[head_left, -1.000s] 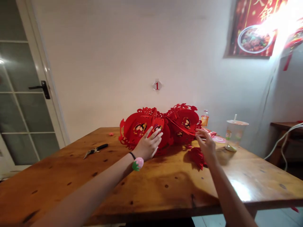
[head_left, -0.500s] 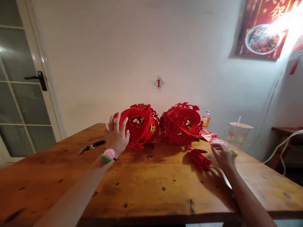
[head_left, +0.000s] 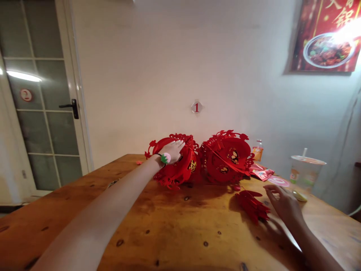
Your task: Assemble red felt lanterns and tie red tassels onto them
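Observation:
Two red paper lanterns with cut-out edges and gold-and-black printed figures sit side by side on the wooden table (head_left: 169, 233). My left hand (head_left: 173, 150), fingers stretched out, lies over the front of the left lantern (head_left: 176, 175); whether it presses on it I cannot tell. A strawberry-shaped band is on that wrist. The right lantern (head_left: 227, 160) has no hand on it. Loosely bent and apparently holding nothing, my right hand (head_left: 286, 203) hovers beside a folded red piece (head_left: 252, 205). My left forearm mostly hides the pliers (head_left: 113, 183).
Behind the right hand are a plastic cup with a straw (head_left: 307, 173), an orange drink bottle (head_left: 257, 150), a red wrapper (head_left: 262, 172) and a pink-and-white disc (head_left: 278, 181). A small yellowish item (head_left: 299, 195) lies near the right hand. The wall (head_left: 141, 94) stands behind the table.
My left hand has moved right, from the left lantern's edge to over its front, and its forearm now covers most of the pliers. The view has shifted left; my right hand keeps its pose.

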### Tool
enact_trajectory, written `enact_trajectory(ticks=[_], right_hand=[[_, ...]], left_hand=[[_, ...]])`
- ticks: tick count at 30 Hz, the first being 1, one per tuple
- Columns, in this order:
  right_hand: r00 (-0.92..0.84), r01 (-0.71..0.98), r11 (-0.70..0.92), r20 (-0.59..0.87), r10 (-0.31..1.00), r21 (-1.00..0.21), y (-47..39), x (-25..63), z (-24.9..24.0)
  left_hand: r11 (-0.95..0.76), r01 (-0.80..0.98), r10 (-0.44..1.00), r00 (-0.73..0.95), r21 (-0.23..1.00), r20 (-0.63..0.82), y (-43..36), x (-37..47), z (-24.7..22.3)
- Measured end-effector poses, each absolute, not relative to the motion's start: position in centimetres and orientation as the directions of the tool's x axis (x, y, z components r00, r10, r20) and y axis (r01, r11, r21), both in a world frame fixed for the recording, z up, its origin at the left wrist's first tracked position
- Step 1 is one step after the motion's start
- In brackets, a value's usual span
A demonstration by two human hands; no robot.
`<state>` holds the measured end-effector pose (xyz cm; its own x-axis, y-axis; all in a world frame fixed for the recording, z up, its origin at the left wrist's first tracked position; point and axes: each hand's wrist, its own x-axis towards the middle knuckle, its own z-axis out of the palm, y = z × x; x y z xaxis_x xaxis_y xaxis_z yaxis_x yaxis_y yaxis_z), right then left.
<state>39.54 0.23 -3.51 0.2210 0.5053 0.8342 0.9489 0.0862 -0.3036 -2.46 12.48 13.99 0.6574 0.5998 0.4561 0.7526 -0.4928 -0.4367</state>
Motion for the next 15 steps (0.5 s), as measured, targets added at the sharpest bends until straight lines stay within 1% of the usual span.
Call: enact_trajectory(ticks=[4, 8, 10, 12, 13, 15], right_hand=[[0.223, 0.949, 0.083, 0.833, 0.506, -0.305, 0.1, 39.4, -3.3], [0.226, 0.948, 0.083, 0.830, 0.511, -0.309, -0.2, 39.2, -3.1], [0.229, 0.946, 0.086, 0.833, 0.503, -0.312, -0.3, 39.1, -3.1], [0.223, 0.947, 0.091, 0.837, 0.499, -0.307, -0.3, 39.1, -3.0], [0.218, 0.949, 0.092, 0.841, 0.496, -0.301, -0.3, 39.1, -2.9], [0.211, 0.953, 0.093, 0.851, 0.481, -0.288, -0.3, 39.0, -2.9]], left_hand=[[-0.530, 0.720, 0.610, 0.691, -0.448, 0.388, 12.1, -2.7, 12.5], [-0.557, 0.699, 0.572, 0.714, -0.449, 0.404, 11.0, -2.5, 14.9], [-0.573, 0.685, 0.514, 0.728, -0.450, 0.454, 9.9, -2.1, 16.7], [-0.611, 0.636, 0.394, 0.761, -0.471, 0.515, 8.6, -1.2, 17.6], [-0.634, 0.591, 0.341, 0.792, -0.498, 0.506, 7.9, -0.6, 17.6], [-0.687, 0.459, 0.265, 0.880, -0.564, 0.394, 6.9, 0.8, 16.5]])
